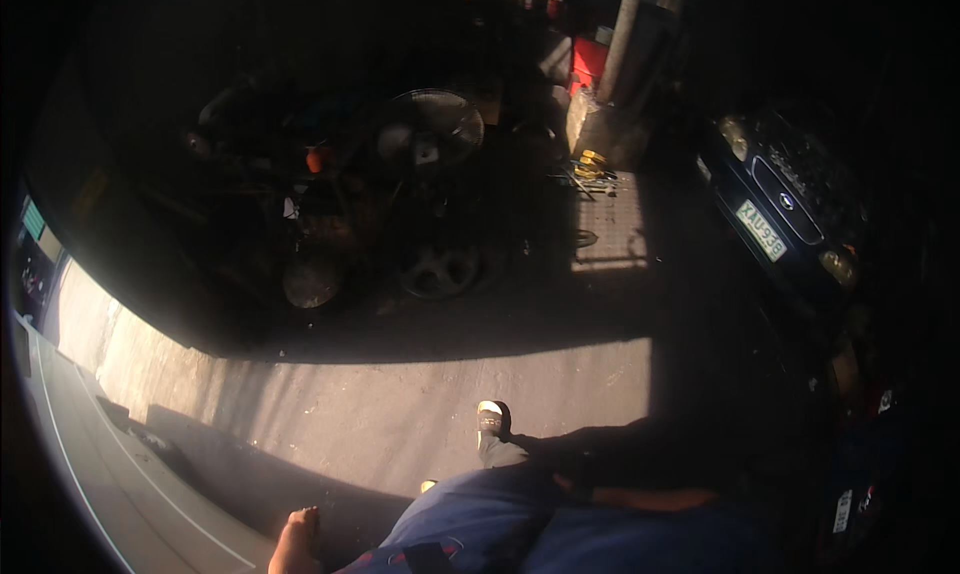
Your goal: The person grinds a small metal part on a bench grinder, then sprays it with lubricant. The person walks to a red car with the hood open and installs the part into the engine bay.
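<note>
Low at the left, my left hand hangs beside my blue shirt, partly sunlit. Its fingers are too small and shaded to read, and no object shows in it. On the other side, my right forearm crosses in front of the shirt. My right hand is lost in deep shadow close to the shirt's edge, its fingers hidden. Neither hand visibly touches any tool or part. A dark shoe with a pale toe stands on the sunlit floor ahead of me.
A dark car with its hood up stands at the right. Ahead in shadow are a round fan, a wheel and clutter. Yellow-handled tools lie below a post near a red container. A road runs at the left.
</note>
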The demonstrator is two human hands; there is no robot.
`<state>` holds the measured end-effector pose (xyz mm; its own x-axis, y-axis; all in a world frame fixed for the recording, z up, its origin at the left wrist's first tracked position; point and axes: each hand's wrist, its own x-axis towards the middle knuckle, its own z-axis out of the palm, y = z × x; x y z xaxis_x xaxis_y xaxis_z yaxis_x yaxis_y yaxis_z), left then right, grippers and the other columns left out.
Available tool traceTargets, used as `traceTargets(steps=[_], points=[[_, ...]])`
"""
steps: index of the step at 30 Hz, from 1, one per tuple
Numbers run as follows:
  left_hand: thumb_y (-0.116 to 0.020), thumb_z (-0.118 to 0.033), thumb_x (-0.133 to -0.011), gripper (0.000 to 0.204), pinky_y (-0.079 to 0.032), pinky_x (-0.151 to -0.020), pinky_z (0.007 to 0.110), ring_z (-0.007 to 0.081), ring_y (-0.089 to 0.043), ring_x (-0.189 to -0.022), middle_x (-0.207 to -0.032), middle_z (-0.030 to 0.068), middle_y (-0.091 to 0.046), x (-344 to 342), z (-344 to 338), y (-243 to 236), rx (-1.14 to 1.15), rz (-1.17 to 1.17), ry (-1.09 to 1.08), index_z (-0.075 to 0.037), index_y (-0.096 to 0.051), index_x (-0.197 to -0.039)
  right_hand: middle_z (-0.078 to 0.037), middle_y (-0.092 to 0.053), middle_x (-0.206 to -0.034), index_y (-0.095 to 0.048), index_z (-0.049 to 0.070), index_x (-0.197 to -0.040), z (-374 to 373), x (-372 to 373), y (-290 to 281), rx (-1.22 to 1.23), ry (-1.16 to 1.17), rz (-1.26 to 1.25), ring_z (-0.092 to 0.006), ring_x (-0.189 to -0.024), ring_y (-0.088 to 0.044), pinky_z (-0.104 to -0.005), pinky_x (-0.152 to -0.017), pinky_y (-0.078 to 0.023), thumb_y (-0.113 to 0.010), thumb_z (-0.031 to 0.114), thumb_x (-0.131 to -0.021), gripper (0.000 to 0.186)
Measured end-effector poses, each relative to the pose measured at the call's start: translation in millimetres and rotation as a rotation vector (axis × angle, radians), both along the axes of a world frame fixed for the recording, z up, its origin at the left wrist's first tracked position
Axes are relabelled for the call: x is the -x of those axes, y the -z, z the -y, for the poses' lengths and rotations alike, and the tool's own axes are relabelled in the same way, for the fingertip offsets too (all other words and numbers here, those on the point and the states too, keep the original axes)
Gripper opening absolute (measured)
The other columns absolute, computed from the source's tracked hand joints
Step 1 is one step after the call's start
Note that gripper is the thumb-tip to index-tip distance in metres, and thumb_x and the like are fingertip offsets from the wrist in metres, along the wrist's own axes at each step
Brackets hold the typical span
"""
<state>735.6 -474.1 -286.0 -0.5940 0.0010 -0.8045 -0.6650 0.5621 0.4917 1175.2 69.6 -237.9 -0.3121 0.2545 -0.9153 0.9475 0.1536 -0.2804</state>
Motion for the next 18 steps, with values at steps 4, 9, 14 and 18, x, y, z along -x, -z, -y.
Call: traceTargets(steps=[4,9,14,18], points=[[-0.062,-0.037,-0.092,0.027,-0.047,-0.052,0.033,0.0182,-0.054,-0.06,-0.077,0.0065,-0.058,39.2,-202.3,-19.6,-0.155,-0.017,0.443,-0.01,-0.058,-0.09,-0.017,-0.064,-0.115,-0.064,0.002,-0.118,29.4,-50.7,-27.5,-0.012,0.22,-0.302,-0.027,-0.107,-0.061,-0.0397,-0.096,-0.045,-0.043,0.062,-0.093,0.068],[-0.063,-0.04,-0.092,0.031,-0.047,-0.053,0.032,0.0183,-0.055,-0.06,-0.078,0.0063,-0.058,-123.8,-496.4,-74.0,-0.603,0.286,0.892,-0.009,-0.058,-0.091,-0.014,-0.062,-0.124,-0.061,0.004,-0.123,15.5,-126.5,-13.2,-0.386,0.309,-0.515,-0.0239,-0.114,-0.057,-0.0401,-0.098,-0.044,-0.046,0.048,-0.097,0.053],[-0.063,-0.037,-0.092,0.032,-0.05,-0.057,0.029,0.0157,-0.06,-0.067,-0.083,0.0042,-0.062,-372.0,-673.4,-114.7,-0.81,0.792,0.999,-0.008,-0.059,-0.106,-0.013,-0.061,-0.125,-0.061,0.005,-0.123,-16.8,-272.5,33.9,-0.427,0.483,-0.377,-0.0238,-0.116,-0.056,-0.0407,-0.099,-0.043,-0.047,0.04,-0.099,0.044],[-0.062,-0.031,-0.094,0.03,-0.054,-0.065,0.031,0.019,-0.063,-0.074,-0.089,0.0051,-0.063,-525.2,-714.5,-108.0,-0.724,0.974,0.864,-0.011,-0.058,-0.116,-0.015,-0.062,-0.124,-0.061,0.005,-0.122,-11.2,-399.5,24.3,-0.285,0.76,-0.292,-0.0262,-0.115,-0.056,-0.0414,-0.098,-0.044,-0.047,0.041,-0.098,0.046]])
